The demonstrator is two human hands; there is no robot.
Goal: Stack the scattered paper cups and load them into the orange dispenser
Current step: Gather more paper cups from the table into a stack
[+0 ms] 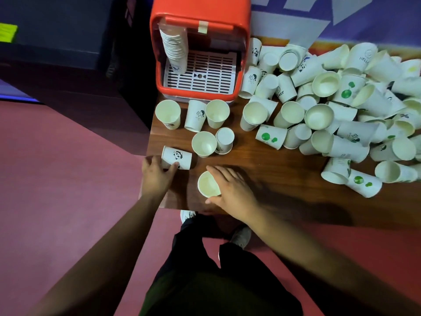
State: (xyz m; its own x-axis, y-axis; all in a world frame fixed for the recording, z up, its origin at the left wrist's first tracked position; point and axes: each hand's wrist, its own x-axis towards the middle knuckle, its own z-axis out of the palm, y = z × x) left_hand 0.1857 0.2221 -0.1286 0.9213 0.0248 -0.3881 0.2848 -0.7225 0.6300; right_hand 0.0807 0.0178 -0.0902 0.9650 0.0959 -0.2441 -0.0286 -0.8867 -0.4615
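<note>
Dark trousers (pixel 200 286); right hand (pixel 233 190) round tapered paper cup (pixel 208 184)

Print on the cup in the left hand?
Black panda on a white cup, gripped by the left hand; head view.

left hand (pixel 157 173) extended forward, fingers and thumb curled round a lying cup (pixel 176 156); right hand (pixel 232 189) palm down, thumb and fingers round an upright cup (pixel 208 184); forearms bare

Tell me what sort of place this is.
Probably an indoor drinks corner or staged work area: an orange cup dispenser stands on a wooden table beside a heap of paper cups, with a red floor and a purple-and-white printed wall behind.
</note>
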